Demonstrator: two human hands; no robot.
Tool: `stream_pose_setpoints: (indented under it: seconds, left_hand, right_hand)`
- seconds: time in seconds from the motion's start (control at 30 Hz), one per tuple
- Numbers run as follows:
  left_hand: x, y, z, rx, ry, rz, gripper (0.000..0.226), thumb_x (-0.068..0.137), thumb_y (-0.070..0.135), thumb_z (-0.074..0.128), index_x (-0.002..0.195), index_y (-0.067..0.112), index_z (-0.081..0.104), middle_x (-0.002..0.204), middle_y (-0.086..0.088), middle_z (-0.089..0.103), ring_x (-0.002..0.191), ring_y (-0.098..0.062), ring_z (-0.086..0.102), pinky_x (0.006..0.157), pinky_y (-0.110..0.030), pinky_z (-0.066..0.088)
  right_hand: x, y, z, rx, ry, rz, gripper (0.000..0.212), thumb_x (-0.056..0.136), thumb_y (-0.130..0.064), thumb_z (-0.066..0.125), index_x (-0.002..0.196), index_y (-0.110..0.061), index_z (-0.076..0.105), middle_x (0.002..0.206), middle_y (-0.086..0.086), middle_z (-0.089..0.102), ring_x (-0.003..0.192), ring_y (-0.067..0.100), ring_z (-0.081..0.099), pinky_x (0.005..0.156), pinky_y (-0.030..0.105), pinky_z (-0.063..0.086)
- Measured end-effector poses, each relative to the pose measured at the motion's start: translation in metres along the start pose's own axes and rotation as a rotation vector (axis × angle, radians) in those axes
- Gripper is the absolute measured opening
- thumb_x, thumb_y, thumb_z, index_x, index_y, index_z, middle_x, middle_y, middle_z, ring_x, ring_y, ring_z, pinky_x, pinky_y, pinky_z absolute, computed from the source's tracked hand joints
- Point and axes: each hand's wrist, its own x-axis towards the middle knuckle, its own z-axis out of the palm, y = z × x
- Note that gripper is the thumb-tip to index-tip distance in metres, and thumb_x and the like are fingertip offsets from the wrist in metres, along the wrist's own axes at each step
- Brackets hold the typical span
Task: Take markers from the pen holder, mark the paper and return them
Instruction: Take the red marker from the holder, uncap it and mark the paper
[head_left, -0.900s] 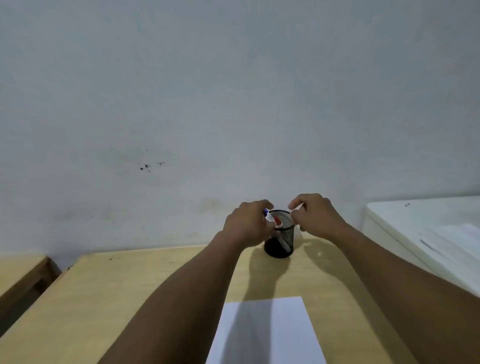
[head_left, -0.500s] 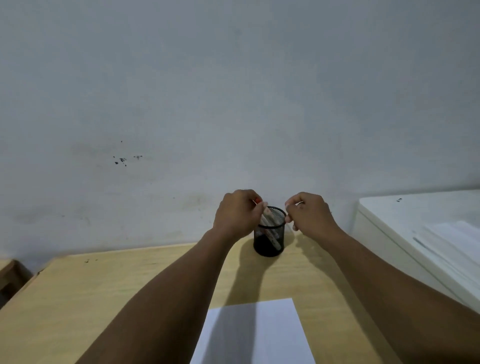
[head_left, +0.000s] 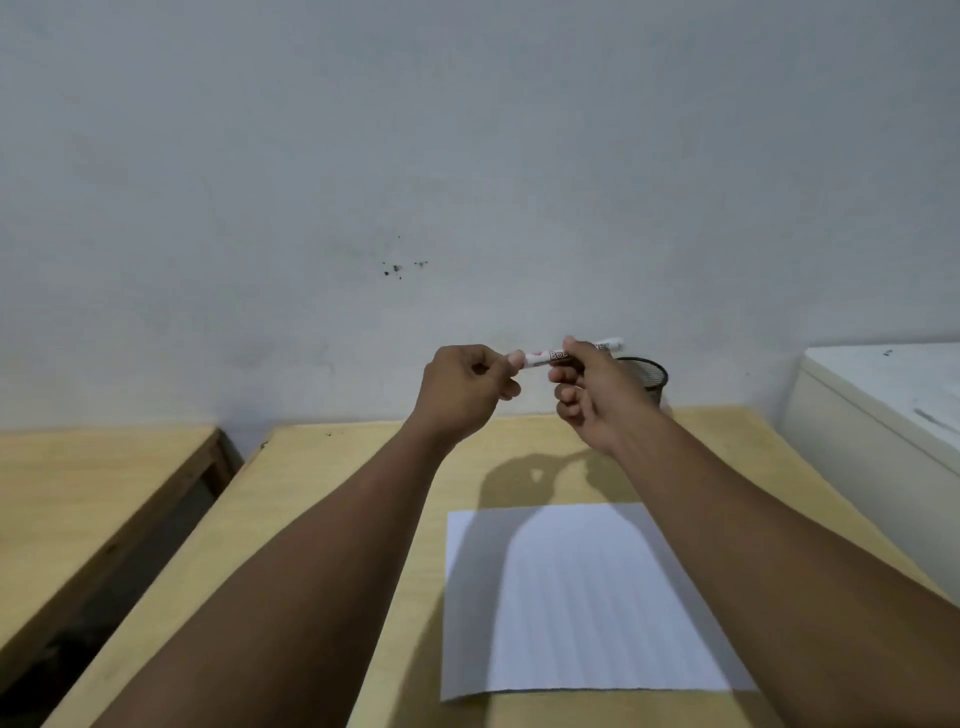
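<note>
Both hands hold one slim white marker (head_left: 550, 355) level above the smooth wooden table (head_left: 363, 467), the left hand (head_left: 462, 392) pinching one end and the right hand (head_left: 592, 395) gripping its printed barrel. The round black mesh pen holder (head_left: 649, 376) stands just behind the right hand, and the flat white paper (head_left: 582, 597) lies on the table nearer the person.

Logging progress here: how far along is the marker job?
Done: one marker is out of the pen holder. In hand: the left hand and right hand grip it level above the table, seemingly about to uncap it. Left: the paper shows no marks, and nothing has been returned.
</note>
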Motion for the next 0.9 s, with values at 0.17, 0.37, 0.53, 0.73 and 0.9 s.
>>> stream_pose_setpoints:
  seconds: [0.17, 0.37, 0.53, 0.73, 0.9]
  left_hand:
    - [-0.030, -0.034, -0.037, -0.077, 0.050, -0.055, 0.031, 0.095, 0.039, 0.067, 0.083, 0.011, 0.077, 0.063, 0.002, 0.074, 0.066, -0.020, 0.056, 0.068, -0.038, 0.049]
    - [-0.048, -0.067, -0.054, -0.167, 0.037, -0.135, 0.026, 0.097, 0.032, 0.067, 0.080, 0.013, 0.074, 0.056, 0.001, 0.067, 0.084, -0.030, 0.079, 0.082, -0.051, 0.058]
    - [-0.062, -0.113, -0.083, -0.076, 0.100, -0.198, 0.038, 0.098, 0.032, 0.066, 0.075, 0.003, 0.075, 0.057, 0.003, 0.069, 0.077, -0.017, 0.073, 0.090, -0.050, 0.061]
    - [-0.080, -0.138, -0.071, 0.398, -0.060, -0.152, 0.012, 0.084, 0.033, 0.074, 0.089, 0.025, 0.081, 0.083, 0.011, 0.078, 0.085, -0.009, 0.073, 0.081, -0.033, 0.060]
    - [-0.075, -0.129, -0.058, 0.658, -0.207, -0.083, 0.014, 0.080, 0.027, 0.066, 0.084, 0.021, 0.078, 0.077, 0.012, 0.072, 0.079, -0.011, 0.067, 0.069, -0.026, 0.054]
  right_hand:
    - [-0.006, 0.033, 0.036, -0.017, -0.098, -0.057, 0.034, 0.104, -0.021, 0.056, 0.078, -0.003, 0.068, 0.057, 0.004, 0.061, 0.039, 0.010, 0.054, 0.039, 0.019, 0.038]
    - [-0.005, 0.072, 0.053, -0.027, -0.067, -0.017, 0.027, 0.097, -0.013, 0.055, 0.074, -0.005, 0.066, 0.051, 0.003, 0.060, 0.038, 0.010, 0.048, 0.039, 0.019, 0.035]
    - [0.017, 0.075, 0.031, 0.012, 0.181, -0.036, 0.017, 0.083, -0.011, 0.054, 0.069, -0.006, 0.063, 0.053, 0.003, 0.052, 0.035, 0.009, 0.037, 0.036, 0.018, 0.024]
    - [0.009, 0.094, 0.014, -0.286, 0.084, -0.073, 0.016, 0.085, -0.010, 0.060, 0.071, -0.006, 0.064, 0.056, 0.008, 0.059, 0.038, 0.014, 0.049, 0.041, 0.023, 0.035]
    - [-0.011, 0.120, 0.022, -0.353, 0.023, -0.129, 0.015, 0.088, -0.010, 0.058, 0.076, -0.006, 0.066, 0.060, 0.010, 0.066, 0.043, 0.020, 0.058, 0.042, 0.026, 0.041]
